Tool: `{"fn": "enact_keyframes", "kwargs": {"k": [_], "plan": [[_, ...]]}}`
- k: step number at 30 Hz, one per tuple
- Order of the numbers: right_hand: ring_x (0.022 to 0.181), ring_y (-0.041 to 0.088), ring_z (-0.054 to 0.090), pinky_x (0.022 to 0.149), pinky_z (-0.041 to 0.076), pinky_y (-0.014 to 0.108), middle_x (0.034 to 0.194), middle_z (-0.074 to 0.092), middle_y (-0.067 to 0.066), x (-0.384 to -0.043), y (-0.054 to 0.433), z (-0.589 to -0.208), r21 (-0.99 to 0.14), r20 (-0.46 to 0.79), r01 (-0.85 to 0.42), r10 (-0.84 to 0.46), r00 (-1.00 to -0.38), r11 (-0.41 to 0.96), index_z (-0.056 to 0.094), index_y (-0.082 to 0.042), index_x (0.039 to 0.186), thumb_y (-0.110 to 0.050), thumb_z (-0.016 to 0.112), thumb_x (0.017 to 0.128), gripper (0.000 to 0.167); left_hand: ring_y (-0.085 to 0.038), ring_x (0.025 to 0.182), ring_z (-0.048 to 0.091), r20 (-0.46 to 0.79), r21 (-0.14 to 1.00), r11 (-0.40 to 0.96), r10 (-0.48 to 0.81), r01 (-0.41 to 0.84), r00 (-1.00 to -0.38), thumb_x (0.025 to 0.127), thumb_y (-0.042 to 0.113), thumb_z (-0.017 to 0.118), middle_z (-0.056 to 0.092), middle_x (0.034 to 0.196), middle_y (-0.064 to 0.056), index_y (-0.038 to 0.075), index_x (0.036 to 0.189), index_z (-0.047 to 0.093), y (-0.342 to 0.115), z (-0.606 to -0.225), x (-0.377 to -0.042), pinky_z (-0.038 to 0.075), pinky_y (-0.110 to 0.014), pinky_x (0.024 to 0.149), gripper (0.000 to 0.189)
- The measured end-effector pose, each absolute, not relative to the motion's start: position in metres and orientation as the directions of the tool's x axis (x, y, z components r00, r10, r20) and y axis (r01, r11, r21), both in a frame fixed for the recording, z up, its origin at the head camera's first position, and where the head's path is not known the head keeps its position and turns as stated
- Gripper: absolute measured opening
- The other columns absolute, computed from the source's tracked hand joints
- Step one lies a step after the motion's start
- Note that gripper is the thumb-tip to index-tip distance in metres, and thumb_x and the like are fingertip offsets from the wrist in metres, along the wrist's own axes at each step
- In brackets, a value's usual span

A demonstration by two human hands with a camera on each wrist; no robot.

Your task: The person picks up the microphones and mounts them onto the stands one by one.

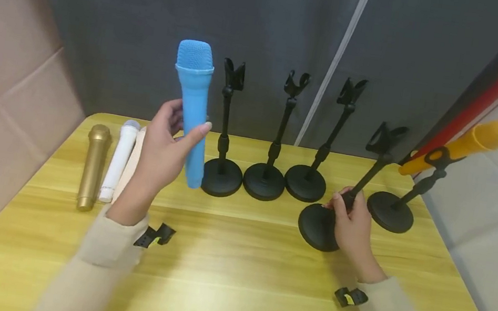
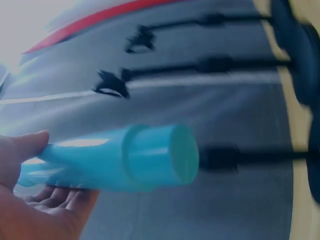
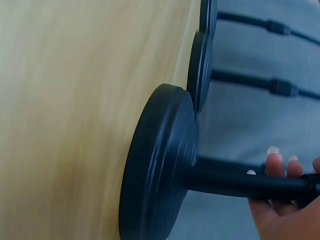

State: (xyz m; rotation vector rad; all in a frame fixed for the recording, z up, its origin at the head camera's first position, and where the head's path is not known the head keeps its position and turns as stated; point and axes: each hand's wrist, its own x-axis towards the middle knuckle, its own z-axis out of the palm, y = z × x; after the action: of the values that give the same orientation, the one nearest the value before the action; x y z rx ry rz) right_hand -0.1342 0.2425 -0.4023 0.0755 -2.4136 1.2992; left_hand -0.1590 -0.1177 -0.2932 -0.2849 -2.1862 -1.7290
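Pale sleeves (image 1: pixel 93 261) lie nearest the camera, over the desk (image 1: pixel 229 296). The left hand (image 1: pixel 159 148) holds the blue mic (image 1: pixel 193 110) above the desk, thumb and fingers round its handle, head uppermost. It looks like light, stiff, smooth plastic that could slip; mid-handle seems the sound hold. The fingers of the right hand (image 1: pixel 354 226) grip the pole of the held stand (image 1: pixel 315 228), probably rigid and bottom-heavy, so low on the pole suits. Whether its base touches the desk, I cannot tell.

At far left lie a gold mic (image 1: pixel 93 165), a white mic (image 1: pixel 119 161) and a pale thing (image 1: pixel 129 165), partly hidden by the left hand. Three stands (image 1: pixel 221 179) with bare clips crowd between blue mic and held stand, in the way. At far right, a fifth stand (image 1: pixel 389 213) bears a yellow mic (image 1: pixel 465 143).
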Motion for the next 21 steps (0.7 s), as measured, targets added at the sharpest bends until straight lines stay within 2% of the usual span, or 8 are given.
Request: {"fn": "enact_keyframes", "kwargs": {"k": [5,10,15,21], "plan": [[0.083,0.003,0.069,0.079,0.05,0.007,0.091,0.07,0.01,-0.126,0.219,-0.401,-0.784,0.35,-0.218,0.124,-0.929,0.581,0.053,-0.003,0.109,-0.024,0.054,0.106,0.021,-0.018,0.12,0.066,0.341,0.93,0.14,0.015,0.339,-0.94,0.097,0.027,0.07,0.066,0.133,-0.012,0.005,0.142,0.048,-0.103,-0.286,-0.155,0.054,-0.036,0.102,0.055],[0.088,0.021,0.075,0.083,0.05,0.01,0.088,0.073,0.008,-0.121,0.195,-0.398,-0.791,0.323,-0.229,0.069,-0.944,0.568,0.054,-0.005,0.108,-0.027,0.055,0.105,0.021,-0.019,0.118,0.067,0.38,0.92,0.086,0.053,0.383,-0.924,0.095,0.021,0.072,0.067,0.132,-0.011,0.006,0.141,0.05,-0.085,-0.28,-0.15,0.057,-0.038,0.099,0.052],[0.086,0.02,0.075,0.085,0.054,0.02,0.087,0.075,0.007,-0.121,0.178,-0.399,-0.8,0.307,-0.235,0.041,-0.951,0.552,0.054,-0.007,0.107,-0.027,0.057,0.104,0.02,-0.018,0.116,0.067,0.414,0.908,0.046,0.056,0.417,-0.908,0.095,0.017,0.072,0.067,0.13,-0.01,0.006,0.14,0.051,-0.073,-0.278,-0.149,0.058,-0.039,0.097,0.051],[0.084,0.02,0.076,0.083,0.055,0.025,0.084,0.074,0.008,-0.122,0.159,-0.4,-0.812,0.32,-0.268,0.011,-0.947,0.519,0.054,-0.007,0.107,-0.022,0.062,0.102,0.017,-0.019,0.119,0.067,0.432,0.901,0.014,0.051,0.433,-0.9,0.095,0.017,0.072,0.066,0.131,-0.01,0.005,0.141,0.05,-0.063,-0.283,-0.151,0.055,-0.041,0.103,0.052]]}}
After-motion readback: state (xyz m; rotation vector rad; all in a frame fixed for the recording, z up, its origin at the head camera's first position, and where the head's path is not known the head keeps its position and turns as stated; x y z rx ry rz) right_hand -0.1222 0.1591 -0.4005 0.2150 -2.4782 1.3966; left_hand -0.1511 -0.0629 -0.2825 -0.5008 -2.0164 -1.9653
